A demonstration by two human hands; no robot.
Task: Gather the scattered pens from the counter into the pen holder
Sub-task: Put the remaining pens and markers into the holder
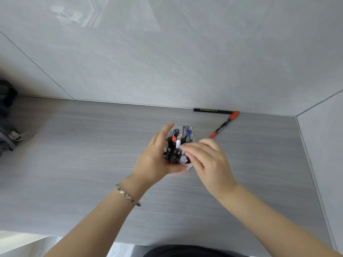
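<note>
The pen holder (189,166) stands at the middle of the grey counter, packed with several pens, caps up. My left hand (157,156) wraps around its left side and front, thumb under the rim. My right hand (206,160) hovers over its right side, fingertips pinched at the top of a white pen (178,144) standing in the holder. A red marker (223,124) lies on the counter to the back right, slanting toward the wall. A black pen (212,110) lies along the foot of the wall, touching the marker's far end.
The grey wood-grain counter (92,164) meets tiled walls at the back and right. A dark bag with a zipper pull (7,127) sits at the far left edge. The counter's front edge runs along the bottom of the view.
</note>
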